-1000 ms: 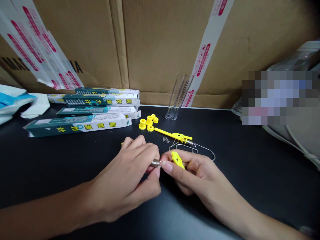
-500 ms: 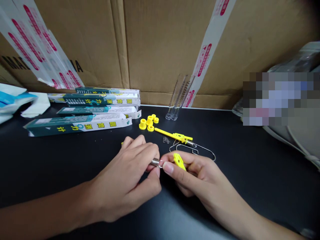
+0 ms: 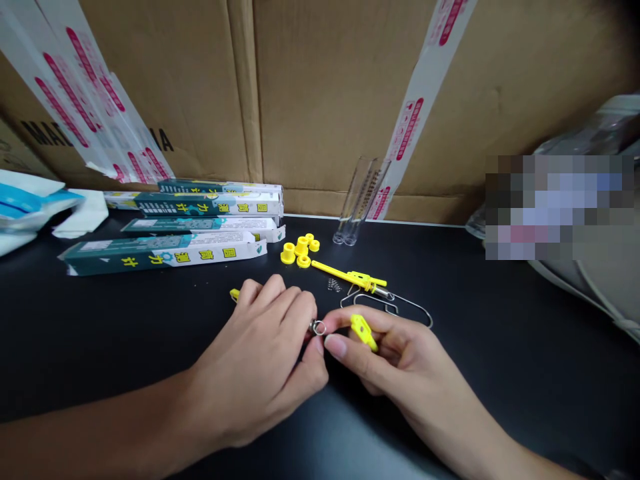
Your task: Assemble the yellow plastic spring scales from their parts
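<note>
My left hand [image 3: 265, 360] is closed around a metal spring, mostly hidden under the fingers. The spring's loop end [image 3: 319, 327] sticks out past the thumb and forefinger. Beyond the knuckles peeks a yellow plastic end [image 3: 235, 294]; whether this hand holds it too is unclear. My right hand [image 3: 400, 353] is closed on a small yellow plastic piece [image 3: 363, 333], tucked in the curled fingers. Its thumb and forefinger tips are just beside the loop, with a small gap between them. Behind the hands lie a yellow rod with a spring [image 3: 345, 274] and bent wire hooks [image 3: 413, 311].
Several yellow caps [image 3: 288, 253] and some tiny metal parts [image 3: 334, 285] lie on the black table [image 3: 125, 327]. Two clear tubes [image 3: 353, 207] stand near the cardboard wall [image 3: 310, 100]. Several printed boxes [image 3: 165, 253] lie at left, beside white-and-blue packaging [image 3: 35, 200].
Less of the spring's coil shows from my left hand, and its loop now faces me more. The right thumb and forefinger have opened slightly from the loop. The view has shifted a little.
</note>
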Action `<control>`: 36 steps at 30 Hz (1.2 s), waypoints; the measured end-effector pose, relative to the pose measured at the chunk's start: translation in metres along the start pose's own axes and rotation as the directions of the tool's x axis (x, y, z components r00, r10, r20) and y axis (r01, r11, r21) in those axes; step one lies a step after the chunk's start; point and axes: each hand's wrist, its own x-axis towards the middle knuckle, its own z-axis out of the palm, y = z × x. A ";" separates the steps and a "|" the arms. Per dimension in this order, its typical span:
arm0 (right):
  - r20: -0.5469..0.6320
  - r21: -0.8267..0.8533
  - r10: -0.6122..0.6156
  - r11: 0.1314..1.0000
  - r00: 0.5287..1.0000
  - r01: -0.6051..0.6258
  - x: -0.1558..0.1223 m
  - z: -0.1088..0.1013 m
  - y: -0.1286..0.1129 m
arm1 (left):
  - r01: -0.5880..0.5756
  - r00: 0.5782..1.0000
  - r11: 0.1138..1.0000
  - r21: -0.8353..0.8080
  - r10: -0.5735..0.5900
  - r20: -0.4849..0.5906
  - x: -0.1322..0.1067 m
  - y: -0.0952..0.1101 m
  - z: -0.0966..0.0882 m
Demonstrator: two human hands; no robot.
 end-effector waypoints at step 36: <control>0.067 0.124 0.064 0.990 0.996 -0.071 0.000 -0.001 -0.005 | -0.091 0.996 0.985 -0.148 0.090 -0.011 0.002 -0.004 -0.005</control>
